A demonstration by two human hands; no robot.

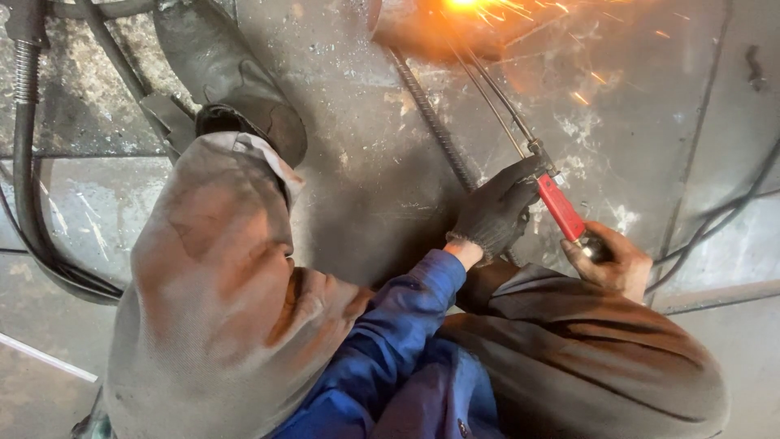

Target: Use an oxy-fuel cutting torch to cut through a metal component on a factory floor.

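Head view: the left hand (494,213), in a dark knit glove, has its fingers (520,175) wrapped round the thin metal tubes of a cutting torch (561,207). The bare right hand (611,262) grips the rear end of the torch's red handle, fingers closed on it. Orange sparks (487,10) fly at the torch tip, top centre. A ribbed steel bar (435,122) lies on the scuffed grey steel floor (366,162); black hoses (24,162) loop at left.
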